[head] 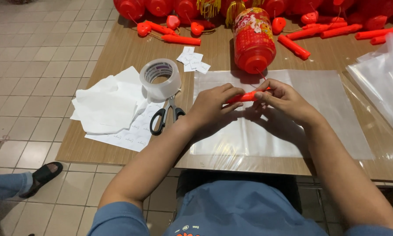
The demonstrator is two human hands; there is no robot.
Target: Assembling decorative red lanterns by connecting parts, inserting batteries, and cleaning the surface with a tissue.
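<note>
Nearest the camera is the person's blue shirt (244, 209), with both bare forearms reaching forward over the edge of the wooden worktop (117, 144). The left hand (214, 107) and the right hand (284, 100) meet over a clear plastic sheet (327, 113) that lies flat on the worktop. Between them they hold a slim red-orange stick (245, 96), lying roughly level just above the sheet: the left grip is closed on its left end, thumb and fingers pinched around it, and the right grip is clenched on its right end. A thin wire runs from near the right hand up to a red lantern (253, 41) that lies just beyond the hands, touching the far edge of the sheet. Left of the hands lie black-handled scissors (163, 118), and just beyond them a roll of clear tape (160, 78) stands on white paper sheets (106, 109). Small white paper slips (192, 60) lie near the lantern. More red sticks (181, 39) and small red heart pieces (197, 28) lie scattered along the far edge. At lower left, on the tiled floor (26, 65), a foot in a black sandal (43, 175) shows.
</note>
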